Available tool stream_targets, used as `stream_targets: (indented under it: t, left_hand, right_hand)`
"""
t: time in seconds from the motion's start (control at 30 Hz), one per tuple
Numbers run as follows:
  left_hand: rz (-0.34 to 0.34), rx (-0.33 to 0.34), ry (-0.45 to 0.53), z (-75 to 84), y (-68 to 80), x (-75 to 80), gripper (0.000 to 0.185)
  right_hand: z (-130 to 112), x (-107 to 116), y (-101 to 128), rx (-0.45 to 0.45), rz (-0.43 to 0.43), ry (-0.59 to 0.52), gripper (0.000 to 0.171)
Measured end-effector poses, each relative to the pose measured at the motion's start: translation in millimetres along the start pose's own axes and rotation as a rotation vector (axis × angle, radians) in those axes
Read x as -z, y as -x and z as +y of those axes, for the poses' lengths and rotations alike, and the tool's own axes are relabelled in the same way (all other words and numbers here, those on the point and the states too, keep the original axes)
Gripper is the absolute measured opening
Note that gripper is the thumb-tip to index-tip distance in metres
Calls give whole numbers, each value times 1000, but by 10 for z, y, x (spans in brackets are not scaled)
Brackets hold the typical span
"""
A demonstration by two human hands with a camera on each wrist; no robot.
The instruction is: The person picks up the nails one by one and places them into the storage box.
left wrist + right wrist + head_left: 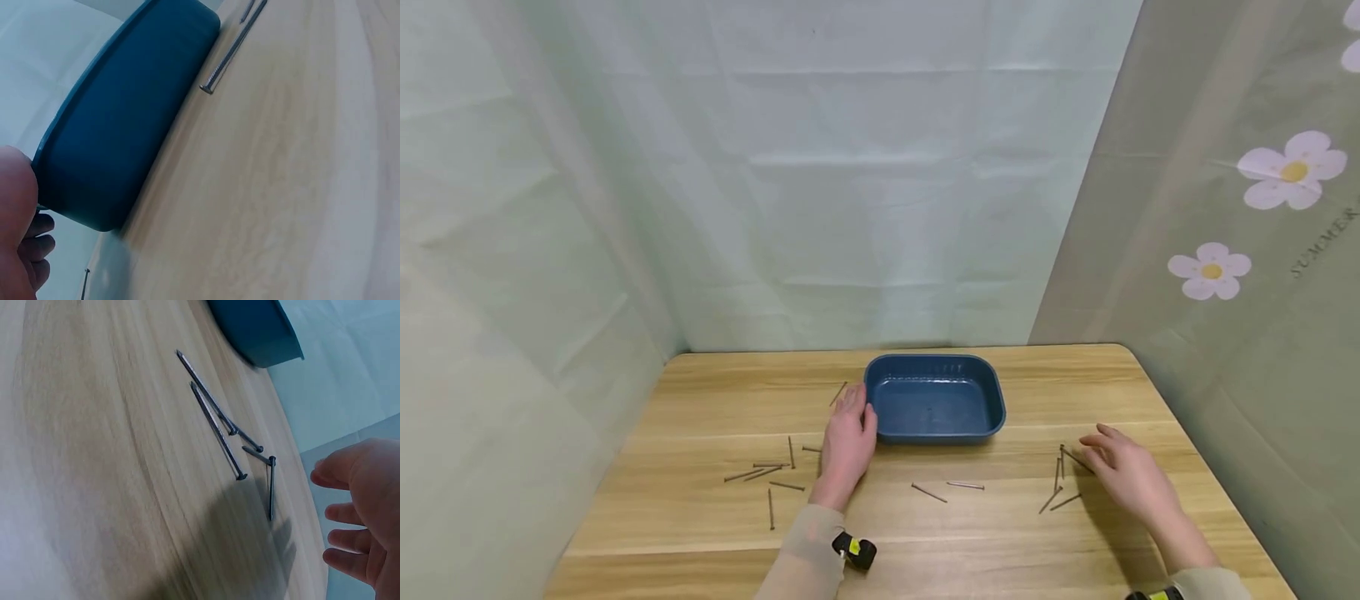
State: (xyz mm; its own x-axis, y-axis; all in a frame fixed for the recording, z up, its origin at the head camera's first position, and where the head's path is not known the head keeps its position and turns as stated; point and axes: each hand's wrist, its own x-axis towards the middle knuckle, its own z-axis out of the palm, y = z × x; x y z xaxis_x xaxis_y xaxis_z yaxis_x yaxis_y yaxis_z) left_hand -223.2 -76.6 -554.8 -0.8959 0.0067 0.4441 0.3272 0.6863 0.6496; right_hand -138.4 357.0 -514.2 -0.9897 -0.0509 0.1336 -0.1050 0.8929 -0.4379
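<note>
Pale curtains back the desk; left hand rests flat, grip released, touching the tray; right hand hovers, released, over nails near the right edge.

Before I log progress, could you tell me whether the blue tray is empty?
Empty: the blue tray shows only its bare floor, and the nails lie outside it.

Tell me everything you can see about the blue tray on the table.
The blue tray is a shallow rectangular dish with rounded corners and a rolled rim; it looks like plastic. It is empty, standing flat and upright on the wooden table, toward the far middle. The left hand rests at its near left corner and appears to touch the wall. A nail lies close beside its wall in the left wrist view.
</note>
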Motion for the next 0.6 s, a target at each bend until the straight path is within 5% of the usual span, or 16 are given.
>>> stream_targets:
  t: [0.6]
  left_hand:
    - [-43, -10, -101, 79, -3, 6, 45]
  right_hand:
    - [119, -52, 69, -60, -61, 66, 21]
